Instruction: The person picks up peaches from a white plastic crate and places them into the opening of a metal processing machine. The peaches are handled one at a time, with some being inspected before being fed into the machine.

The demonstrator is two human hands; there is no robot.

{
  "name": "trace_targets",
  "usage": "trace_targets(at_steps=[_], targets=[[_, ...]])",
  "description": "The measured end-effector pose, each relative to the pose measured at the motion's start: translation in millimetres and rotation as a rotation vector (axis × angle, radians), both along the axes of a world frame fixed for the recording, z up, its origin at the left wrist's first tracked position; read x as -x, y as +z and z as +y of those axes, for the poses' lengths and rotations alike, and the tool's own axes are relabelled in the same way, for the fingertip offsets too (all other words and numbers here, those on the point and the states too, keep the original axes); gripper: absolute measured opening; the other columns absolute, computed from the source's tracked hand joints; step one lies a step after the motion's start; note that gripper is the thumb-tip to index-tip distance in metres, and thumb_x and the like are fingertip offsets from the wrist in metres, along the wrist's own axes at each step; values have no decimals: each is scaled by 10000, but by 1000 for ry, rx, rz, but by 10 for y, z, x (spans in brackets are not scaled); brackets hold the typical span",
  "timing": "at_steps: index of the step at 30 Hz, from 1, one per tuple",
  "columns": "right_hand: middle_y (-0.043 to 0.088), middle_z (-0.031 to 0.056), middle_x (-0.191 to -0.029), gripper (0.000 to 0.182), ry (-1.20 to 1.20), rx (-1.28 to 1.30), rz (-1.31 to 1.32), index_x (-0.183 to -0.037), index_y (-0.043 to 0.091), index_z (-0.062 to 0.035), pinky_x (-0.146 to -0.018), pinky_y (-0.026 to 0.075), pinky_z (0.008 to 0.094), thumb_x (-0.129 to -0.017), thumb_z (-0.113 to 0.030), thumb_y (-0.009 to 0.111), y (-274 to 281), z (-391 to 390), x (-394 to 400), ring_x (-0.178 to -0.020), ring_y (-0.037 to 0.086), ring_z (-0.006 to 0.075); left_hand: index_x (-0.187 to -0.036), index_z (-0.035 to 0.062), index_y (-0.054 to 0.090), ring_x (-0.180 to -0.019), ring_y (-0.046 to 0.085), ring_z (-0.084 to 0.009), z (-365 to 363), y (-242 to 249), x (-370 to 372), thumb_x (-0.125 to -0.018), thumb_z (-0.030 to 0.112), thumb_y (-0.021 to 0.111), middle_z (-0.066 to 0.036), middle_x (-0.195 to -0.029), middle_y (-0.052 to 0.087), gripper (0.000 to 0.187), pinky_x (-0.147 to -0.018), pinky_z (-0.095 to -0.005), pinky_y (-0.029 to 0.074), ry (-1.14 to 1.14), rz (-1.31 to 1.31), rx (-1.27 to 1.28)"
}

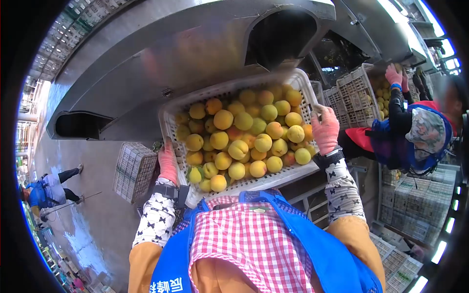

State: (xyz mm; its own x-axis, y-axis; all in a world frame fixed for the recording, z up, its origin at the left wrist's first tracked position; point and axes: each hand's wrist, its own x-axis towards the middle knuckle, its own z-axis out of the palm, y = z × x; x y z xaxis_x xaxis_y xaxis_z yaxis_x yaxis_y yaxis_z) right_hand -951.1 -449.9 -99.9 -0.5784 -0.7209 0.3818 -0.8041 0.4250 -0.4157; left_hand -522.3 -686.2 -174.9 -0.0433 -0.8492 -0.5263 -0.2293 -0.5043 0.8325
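Observation:
A white plastic crate (288, 177) full of yellow peaches (243, 132) is in front of my body, its far side close to a curved metal machine housing. Many of the fruits have an orange or red blush, and one on the near left looks greenish with a leaf-like shape. My left hand (167, 163), in a pink glove, grips the crate's left side. On the opposite rim, my right hand (325, 131), also gloved in pink, is closed around the upper right edge, with the fingertips bare or discoloured. The undersides of both hands are hidden.
The metal housing (195, 58) has dark openings. A stacked crate (136, 172) stands on the floor at left. At right, a co-worker (415, 132) in pink gloves handles fruit at another crate (352, 95). Another person (49, 190) walks at far left. More crates (415, 205) are stacked lower right.

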Motion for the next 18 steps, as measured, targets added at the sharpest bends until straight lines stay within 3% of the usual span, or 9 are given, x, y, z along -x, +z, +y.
trace_targets(at_steps=[2, 4, 5, 8, 10, 11, 14, 16, 18], targets=[[653, 149, -1040, 440, 149, -231, -255, -1209, 637, -86, -848, 520, 416, -805, -206, 765, 101, 76, -323, -961, 650, 336, -1063, 37, 603, -601, 591, -186, -87, -202, -97, -892, 658, 600, -49, -768, 607, 645, -524, -345, 505, -51, -75, -15], [653, 156, -1045, 532, 206, -475, 79, -1242, 628, -87, -874, 521, 410, -760, -238, 794, -37, 105, -470, -989, 644, 361, -1174, 21, 581, -897, 627, -279, -111, -343, -19, -925, 565, 613, -128, -960, 636, 599, -794, -417, 525, -30, -578, 784], [653, 156, -1045, 532, 207, -472, 90, -1242, 628, -87, -874, 521, 410, -760, -238, 794, -63, 61, -440, -989, 644, 361, -1222, -2, 559, -1082, 563, -347, -59, -51, -25, -949, 389, 653, -178, -1106, 617, 487, -974, -462, 448, -184, -631, 782], [662, 158, -1087, 606, 187, -697, 82, -1283, 613, -83, -895, 521, 388, -732, -253, 800, -64, -13, -375, -1007, 649, 351, -1217, -2, 571, -998, 603, -310, -10, 626, 319, -943, 244, 677, -167, -1102, 626, 383, -918, -418, 485, -250, -402, 1144], [672, 125, -1130, 625, 225, -266, -740, -1314, 590, -38, -880, 520, 356, -756, -248, 777, -45, -88, -371, -1007, 653, 267, -1168, 25, 626, -892, 601, -114, 53, 946, 646, -977, 190, 643, -33, -1021, 645, 253, -815, -275, 495, -406, 355, 436], [665, 105, -1163, 648, 147, -70, -1267, -1327, 568, 23, -870, 514, 337, -780, -263, 768, 360, -177, -626, -1013, 636, 189, -1169, 49, 645, -924, 586, -79, 53, 1068, 762, -990, 251, 633, -14, -1000, 658, 270, -845, -244, 471, -524, 480, 145], [643, 96, -1198, 703, 297, 199, -1575, -1371, 521, 49, -979, 478, 336, -794, -263, 776, 634, -323, -1005, -1090, 615, 186, -1197, 46, 625, -823, 627, -108, 167, 1159, 1119, -1023, 544, 462, -47, -977, 675, 551, -748, -255, 505, -891, 478, -149], [598, 100, -1274, 718, 316, 287, -1431, -1386, 507, 39, -1029, 452, 338, -784, -228, 794, 751, -429, -1283, -1163, 585, 200, -1306, 17, 571, -855, 644, -141, 277, 1305, 1318, -1015, 630, 370, -78, -1009, 680, 708, -767, -275, 526, -926, 554, -507], [523, 111, -1382, 774, 459, 105, -606, -1432, 464, 18, -1072, 432, 359, -779, -202, 818, 711, -467, -1329, -1257, 528, 215, -1387, 20, 506, -961, 644, -166, 313, 1413, 1412, -1019, 548, 465, -87, -1116, 659, 645, -842, -298, 524, -965, 644, -580]])
